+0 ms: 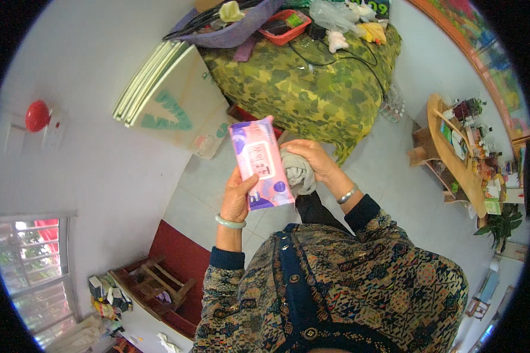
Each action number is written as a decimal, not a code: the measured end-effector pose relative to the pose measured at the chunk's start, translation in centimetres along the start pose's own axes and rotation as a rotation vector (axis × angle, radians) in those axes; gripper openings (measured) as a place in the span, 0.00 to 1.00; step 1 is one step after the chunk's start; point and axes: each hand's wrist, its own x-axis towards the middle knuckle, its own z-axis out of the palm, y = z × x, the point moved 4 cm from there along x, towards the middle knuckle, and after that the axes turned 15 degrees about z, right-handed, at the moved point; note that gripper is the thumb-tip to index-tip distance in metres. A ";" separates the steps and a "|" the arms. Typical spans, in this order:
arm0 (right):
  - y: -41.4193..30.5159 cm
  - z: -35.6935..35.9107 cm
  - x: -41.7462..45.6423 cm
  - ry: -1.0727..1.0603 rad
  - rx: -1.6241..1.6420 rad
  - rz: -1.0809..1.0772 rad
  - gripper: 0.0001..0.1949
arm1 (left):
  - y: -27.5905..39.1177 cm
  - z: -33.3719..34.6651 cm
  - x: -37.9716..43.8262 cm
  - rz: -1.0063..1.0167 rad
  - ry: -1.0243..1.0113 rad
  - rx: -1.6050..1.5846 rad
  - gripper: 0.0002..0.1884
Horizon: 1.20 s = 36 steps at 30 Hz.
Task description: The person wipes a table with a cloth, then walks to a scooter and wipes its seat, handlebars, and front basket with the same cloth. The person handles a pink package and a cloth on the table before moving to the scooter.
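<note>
A pink and purple pack of wet wipes (262, 164) with a white-framed lid is held up in front of my body. My left hand (237, 194) grips its lower left side, the thumb lying across the front. Against the pack's right edge is a bunched grey cloth (297, 171), wrapped in my right hand (313, 158). The fingers of that hand reach over the cloth's top towards the pack; whether they touch it I cannot tell.
Ahead stands a surface draped in camouflage cloth (309, 88), bearing a purple basin (238, 31), a red basket (287, 27) and plastic bags. Boards (176, 101) lean at the left wall. A wooden desk (455, 154) is on the right, a dark red wooden piece (176, 264) lower left.
</note>
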 end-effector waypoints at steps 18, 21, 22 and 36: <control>-21.1 -23.3 9.7 0.561 -0.202 -0.163 0.12 | -3.2 6.1 26.8 -0.095 0.040 0.242 0.23; -20.2 -22.6 10.5 0.507 -0.121 -0.097 0.10 | -4.0 7.1 33.4 -0.076 -0.108 0.273 0.23; -19.9 -22.5 10.8 0.518 -0.129 -0.094 0.11 | -4.1 7.9 35.7 -0.082 -0.145 0.307 0.23; -16.5 -22.1 10.5 0.687 -0.024 0.072 0.13 | -7.7 13.0 61.7 0.496 -0.522 1.194 0.29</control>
